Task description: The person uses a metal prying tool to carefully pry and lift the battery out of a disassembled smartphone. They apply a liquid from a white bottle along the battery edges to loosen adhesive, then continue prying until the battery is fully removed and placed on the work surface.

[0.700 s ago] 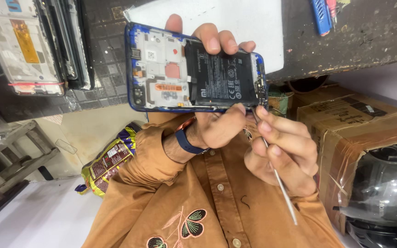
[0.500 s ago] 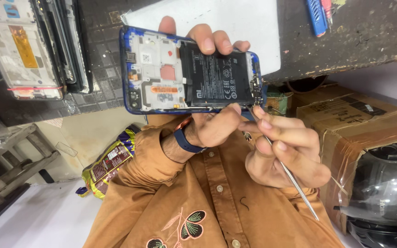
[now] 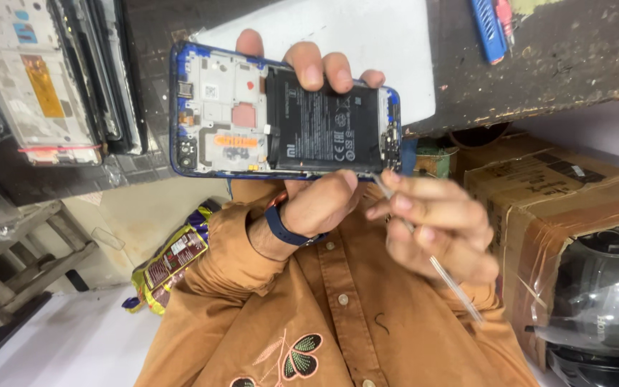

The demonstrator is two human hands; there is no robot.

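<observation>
Above the dark bench (image 3: 539, 64), in the head view, the left hand (image 3: 317, 204) grips an opened phone (image 3: 284, 118) with its back cover off, fingers curled over the far edge and thumb under the near edge. The right hand (image 3: 435, 226) pinches thin metal tweezers (image 3: 424, 244), tip at the phone's near right corner. Since half a second ago the phone has shifted slightly left and the tweezers have dropped lower against that corner, so the work there goes on. A cardboard box (image 3: 560, 208) sits right.

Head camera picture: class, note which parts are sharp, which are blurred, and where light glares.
Head view: opened phone with its black battery is sharp; right hand and its thin metal tool are motion-blurred; white sheet behind is bright, nearly washed out.
</observation>
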